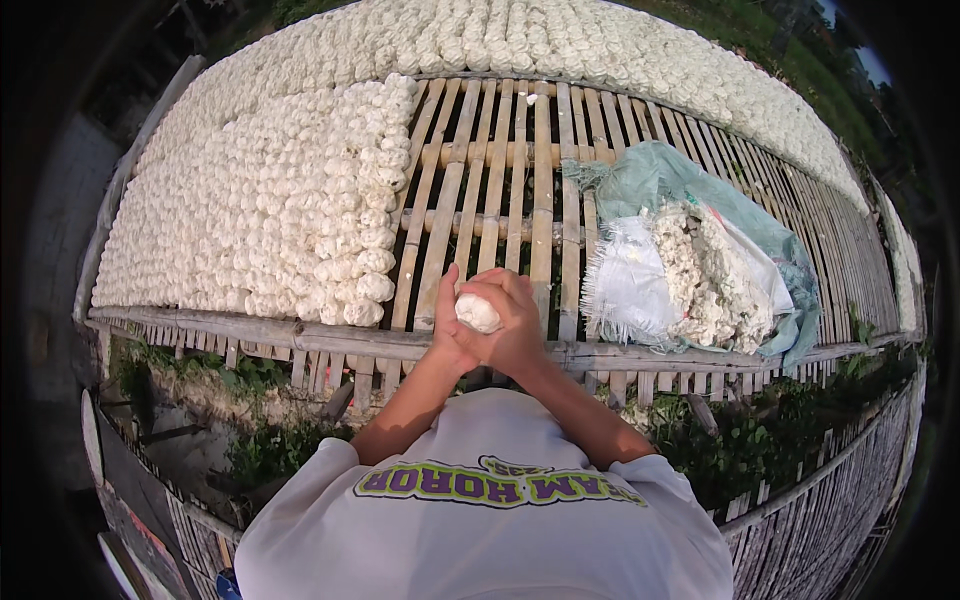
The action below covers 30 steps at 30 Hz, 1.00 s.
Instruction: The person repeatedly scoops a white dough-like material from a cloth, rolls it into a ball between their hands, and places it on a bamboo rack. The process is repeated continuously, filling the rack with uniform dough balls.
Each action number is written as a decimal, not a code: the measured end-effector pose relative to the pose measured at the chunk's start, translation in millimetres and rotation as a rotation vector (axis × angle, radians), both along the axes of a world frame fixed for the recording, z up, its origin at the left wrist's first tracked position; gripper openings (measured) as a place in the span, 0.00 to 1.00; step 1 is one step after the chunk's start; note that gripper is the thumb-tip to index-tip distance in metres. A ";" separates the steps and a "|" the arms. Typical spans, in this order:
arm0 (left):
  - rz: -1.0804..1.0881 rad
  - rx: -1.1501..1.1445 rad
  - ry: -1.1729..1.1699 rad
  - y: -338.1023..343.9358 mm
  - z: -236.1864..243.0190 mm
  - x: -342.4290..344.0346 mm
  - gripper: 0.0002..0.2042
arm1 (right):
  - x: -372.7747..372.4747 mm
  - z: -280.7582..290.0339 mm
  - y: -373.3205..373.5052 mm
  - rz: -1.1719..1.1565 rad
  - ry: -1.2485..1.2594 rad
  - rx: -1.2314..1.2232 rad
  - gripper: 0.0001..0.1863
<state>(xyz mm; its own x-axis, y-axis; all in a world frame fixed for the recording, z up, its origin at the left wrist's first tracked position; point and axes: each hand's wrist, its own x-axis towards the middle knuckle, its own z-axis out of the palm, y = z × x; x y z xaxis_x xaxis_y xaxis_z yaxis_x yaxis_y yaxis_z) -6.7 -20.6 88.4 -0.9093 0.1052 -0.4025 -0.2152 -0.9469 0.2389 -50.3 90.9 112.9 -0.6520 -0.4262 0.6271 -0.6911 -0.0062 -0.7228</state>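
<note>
A round white lump of dough-like pulp is pressed between my two hands, just above the near edge of a bamboo slat rack. My left hand cups it from the left, its thumb or fingers pointing up. From the right, my right hand wraps its fingers over the top of the lump. To the right lies an opened sack, white woven inside a green-blue one, with crumbly off-white pulp heaped in it. On the left, many similar white balls sit in tight rows.
Bare bamboo slats with gaps between them stretch ahead of my hands. More rows of white balls line the far side. A bamboo pole edges the rack's near side. Bamboo fencing stands at the lower right, with green plants below the rack.
</note>
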 end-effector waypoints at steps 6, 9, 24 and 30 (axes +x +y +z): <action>0.158 -0.194 -0.107 12.4 6.8 9.0 0.35 | -22.4 13.3 6.0 0.215 -0.201 0.121 0.24; 0.203 -0.106 -0.008 15.7 3.9 7.7 0.33 | -16.2 12.8 0.1 0.266 -0.518 -0.192 0.12; -0.053 0.045 0.056 0.2 21.1 -1.3 0.33 | -17.0 17.0 8.8 0.033 0.291 0.003 0.12; -0.010 0.003 -0.157 1.3 3.8 3.1 0.32 | -25.2 24.4 17.2 0.119 0.214 0.210 0.15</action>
